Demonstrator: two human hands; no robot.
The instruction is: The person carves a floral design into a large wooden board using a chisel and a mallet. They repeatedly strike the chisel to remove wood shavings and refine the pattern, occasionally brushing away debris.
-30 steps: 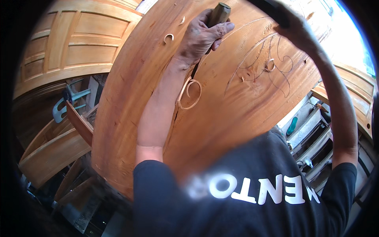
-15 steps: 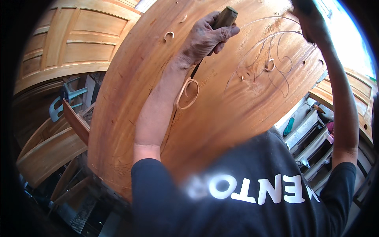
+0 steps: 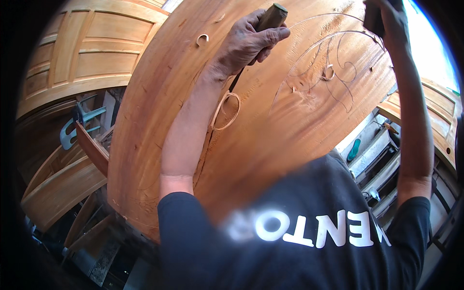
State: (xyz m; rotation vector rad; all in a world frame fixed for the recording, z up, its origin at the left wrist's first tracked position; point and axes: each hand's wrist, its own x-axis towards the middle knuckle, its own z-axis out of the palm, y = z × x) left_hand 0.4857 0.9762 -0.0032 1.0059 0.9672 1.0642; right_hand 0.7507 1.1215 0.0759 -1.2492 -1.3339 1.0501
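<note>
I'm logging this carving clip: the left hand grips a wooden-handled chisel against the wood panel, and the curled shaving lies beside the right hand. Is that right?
Not quite. The head view shows the curled shaving beside the left forearm, below the left hand, far from the right hand. The chisel grip on the wood panel is right.

At twelve o'clock the left hand point(image 3: 249, 41) hides most of the chisel point(image 3: 271, 17); its blade tip cannot be made out. At one o'clock the right hand point(image 3: 386, 19) is cut off by the rim.
</note>
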